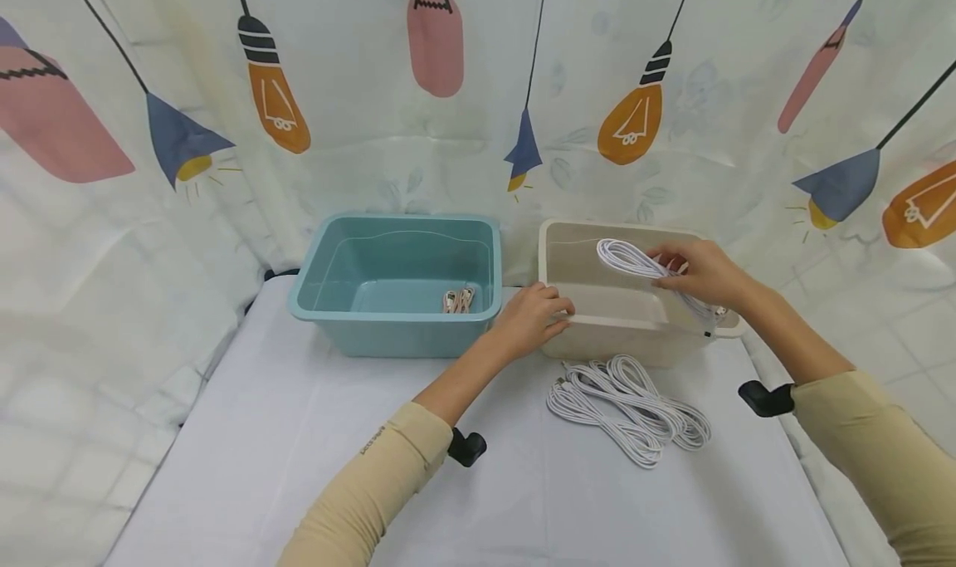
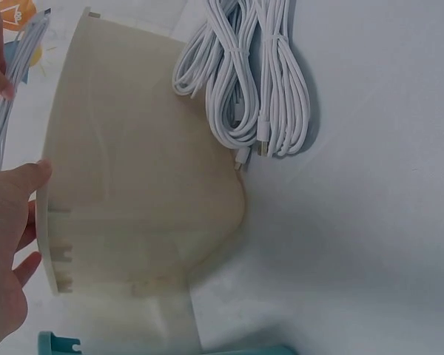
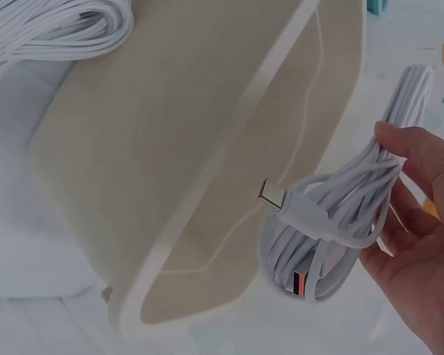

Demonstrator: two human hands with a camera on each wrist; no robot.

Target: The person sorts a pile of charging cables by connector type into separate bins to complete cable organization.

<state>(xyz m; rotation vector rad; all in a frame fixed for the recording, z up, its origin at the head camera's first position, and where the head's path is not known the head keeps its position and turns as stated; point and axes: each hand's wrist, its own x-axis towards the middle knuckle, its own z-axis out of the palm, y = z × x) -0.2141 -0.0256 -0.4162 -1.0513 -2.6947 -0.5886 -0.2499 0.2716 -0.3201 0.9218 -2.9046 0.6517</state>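
Note:
My right hand (image 1: 698,272) pinches a coiled white USB cable (image 1: 635,260) over the beige bin (image 1: 627,339). In the right wrist view, that cable (image 3: 355,192) is tied at its middle, with its metal plug and an orange-lined USB plug showing at the lower end. Thumb and fingers of my left hand (image 1: 529,318) grip the beige bin's rim near its front left corner, seen closer in the left wrist view with the hand (image 2: 7,222) at the rim. Several more coiled white cables (image 1: 627,405) lie on the table in front of the bin.
To the left stands a teal bin (image 1: 396,318) with small bundled cables (image 1: 458,300) inside, close beside the beige one. A white cloth covers the table (image 1: 523,484). Behind the bins hangs a patterned curtain (image 1: 478,152).

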